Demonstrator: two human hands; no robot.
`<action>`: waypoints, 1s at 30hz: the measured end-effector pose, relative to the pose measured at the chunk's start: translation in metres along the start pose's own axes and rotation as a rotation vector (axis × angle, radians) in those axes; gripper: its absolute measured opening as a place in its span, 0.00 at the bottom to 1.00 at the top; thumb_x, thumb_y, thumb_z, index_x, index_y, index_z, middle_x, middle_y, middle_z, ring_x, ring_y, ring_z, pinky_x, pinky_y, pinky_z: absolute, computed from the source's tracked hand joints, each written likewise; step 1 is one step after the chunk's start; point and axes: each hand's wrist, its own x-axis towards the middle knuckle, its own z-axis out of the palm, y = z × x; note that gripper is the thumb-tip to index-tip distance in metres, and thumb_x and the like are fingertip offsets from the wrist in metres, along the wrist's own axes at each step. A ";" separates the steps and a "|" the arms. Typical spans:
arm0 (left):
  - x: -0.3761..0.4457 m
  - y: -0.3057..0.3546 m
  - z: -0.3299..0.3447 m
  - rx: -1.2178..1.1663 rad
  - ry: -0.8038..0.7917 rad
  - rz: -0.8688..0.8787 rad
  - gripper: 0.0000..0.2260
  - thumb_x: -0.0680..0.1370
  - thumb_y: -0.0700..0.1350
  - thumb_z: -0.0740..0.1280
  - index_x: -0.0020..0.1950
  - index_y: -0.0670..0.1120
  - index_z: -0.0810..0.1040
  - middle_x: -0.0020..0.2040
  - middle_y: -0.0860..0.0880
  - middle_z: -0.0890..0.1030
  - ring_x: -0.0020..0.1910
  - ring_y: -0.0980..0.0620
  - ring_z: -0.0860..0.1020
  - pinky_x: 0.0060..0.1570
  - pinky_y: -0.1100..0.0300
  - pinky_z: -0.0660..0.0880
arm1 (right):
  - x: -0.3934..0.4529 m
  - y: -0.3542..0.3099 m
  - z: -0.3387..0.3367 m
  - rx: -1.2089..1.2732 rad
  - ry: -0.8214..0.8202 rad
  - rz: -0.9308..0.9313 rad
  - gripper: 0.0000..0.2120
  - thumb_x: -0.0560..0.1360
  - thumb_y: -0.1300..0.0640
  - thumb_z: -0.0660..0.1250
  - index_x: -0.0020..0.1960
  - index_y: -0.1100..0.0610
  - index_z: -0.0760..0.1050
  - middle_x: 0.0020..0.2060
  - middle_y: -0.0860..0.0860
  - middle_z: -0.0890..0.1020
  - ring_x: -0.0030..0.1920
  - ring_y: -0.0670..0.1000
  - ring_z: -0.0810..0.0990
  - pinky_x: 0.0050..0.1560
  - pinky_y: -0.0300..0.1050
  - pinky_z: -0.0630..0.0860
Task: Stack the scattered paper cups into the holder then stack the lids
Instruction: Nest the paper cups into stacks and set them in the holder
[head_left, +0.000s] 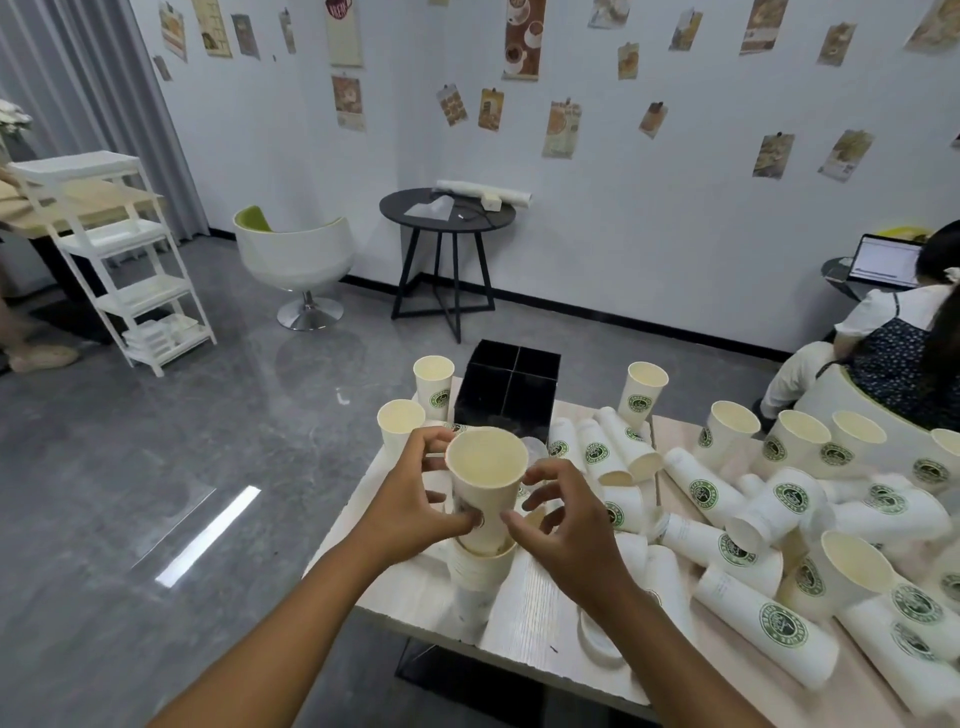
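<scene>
Paper cup (485, 488) sits upright in our left hand (415, 504), whose grip is clamped on its side, its base seated in the stack (475, 582) on the worktop (530, 613). Our right hand (563, 525) hovers beside it, grip apart. The black holder (506, 392) stands behind.

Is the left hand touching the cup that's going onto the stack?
Touching. The head view shows the left hand with its fingertips on the rim and its thumb against the side of the cup above the stack.
</scene>
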 end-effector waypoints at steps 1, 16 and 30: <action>-0.002 -0.002 -0.002 0.017 -0.015 0.012 0.44 0.64 0.48 0.84 0.72 0.61 0.63 0.65 0.62 0.74 0.65 0.59 0.76 0.59 0.56 0.82 | -0.002 0.003 0.000 0.000 -0.004 0.019 0.22 0.71 0.54 0.79 0.58 0.47 0.72 0.53 0.40 0.78 0.49 0.49 0.82 0.37 0.49 0.81; 0.040 0.009 0.021 0.210 -0.164 0.244 0.26 0.71 0.49 0.80 0.65 0.59 0.75 0.65 0.62 0.77 0.66 0.60 0.75 0.60 0.68 0.71 | -0.018 0.066 -0.033 -0.139 0.003 0.135 0.25 0.71 0.53 0.79 0.65 0.46 0.73 0.60 0.41 0.76 0.54 0.44 0.77 0.50 0.31 0.72; 0.176 0.019 0.098 0.499 -0.507 0.324 0.22 0.71 0.61 0.75 0.63 0.61 0.76 0.62 0.66 0.75 0.64 0.59 0.75 0.64 0.57 0.74 | -0.007 0.189 -0.113 -0.219 0.060 0.432 0.26 0.69 0.46 0.77 0.65 0.40 0.73 0.60 0.43 0.71 0.56 0.42 0.75 0.61 0.49 0.76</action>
